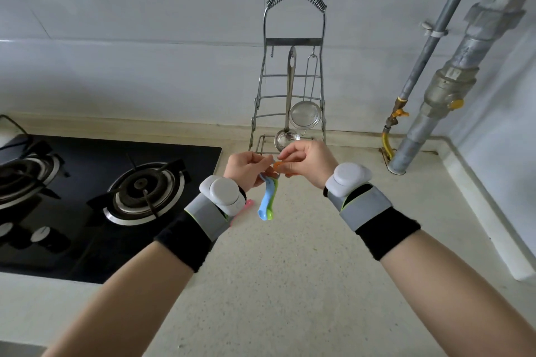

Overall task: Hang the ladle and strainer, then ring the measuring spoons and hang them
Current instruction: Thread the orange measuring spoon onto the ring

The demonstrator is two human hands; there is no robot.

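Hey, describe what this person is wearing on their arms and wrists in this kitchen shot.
Both forearms are bare. Each wrist carries a black knitted cuff, a grey strap edged in lime green, and a rounded white plastic puck-like device: one behind the left hand, one behind the right hand.

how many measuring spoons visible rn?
4 visible: blue spoon and green spoon dangle below the hands, orange spoon sits pinched between the fingertips, pink spoon peeks out behind the left wrist. More may be hidden.

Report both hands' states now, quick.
Left hand: closed, pinching the ring with the blue spoon and green spoon hanging from it.
Right hand: closed, pinching the orange spoon.
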